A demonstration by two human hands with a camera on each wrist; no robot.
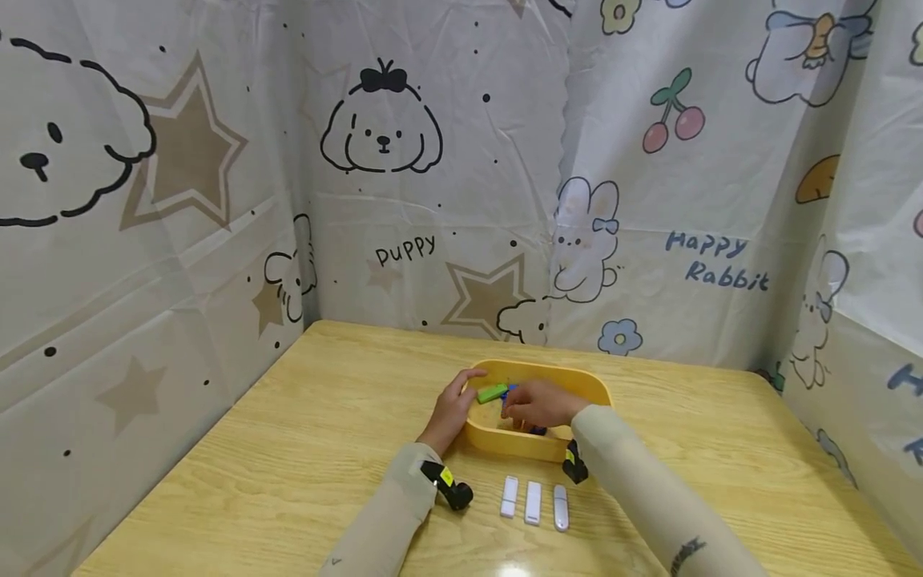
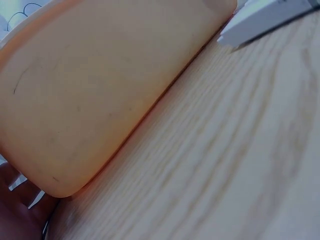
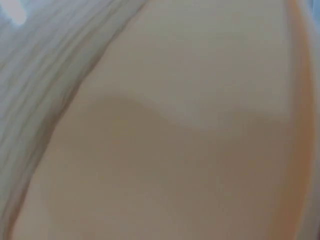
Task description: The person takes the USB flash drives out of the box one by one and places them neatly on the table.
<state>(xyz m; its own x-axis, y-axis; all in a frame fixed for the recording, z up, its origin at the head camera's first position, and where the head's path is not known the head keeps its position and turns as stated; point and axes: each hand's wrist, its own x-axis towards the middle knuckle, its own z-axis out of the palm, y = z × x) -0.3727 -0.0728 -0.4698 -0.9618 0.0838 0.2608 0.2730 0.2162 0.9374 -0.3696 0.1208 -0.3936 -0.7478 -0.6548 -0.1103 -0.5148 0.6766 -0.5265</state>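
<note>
A yellow plastic bin [image 1: 515,443] stands on the table, with a lime-green stick-shaped piece [image 1: 493,393] and blue pieces [image 1: 513,388] inside. My left hand [image 1: 450,410] holds its left side at the rim; in the left wrist view, fingers [image 2: 25,192] show beside the bin's outer wall [image 2: 100,90]. Reaching into the bin, my right hand [image 1: 542,403] has its fingers bent down near the blue pieces. Its fingertips are partly hidden, so whether they hold anything cannot be told. The right wrist view shows mostly the bin's blurred wall [image 3: 175,165].
Three white USB sticks [image 1: 533,503] lie in a row on the wooden table [image 1: 303,449], in front of the bin, between my forearms. Printed cloth [image 1: 447,200] hangs behind the table and along both sides.
</note>
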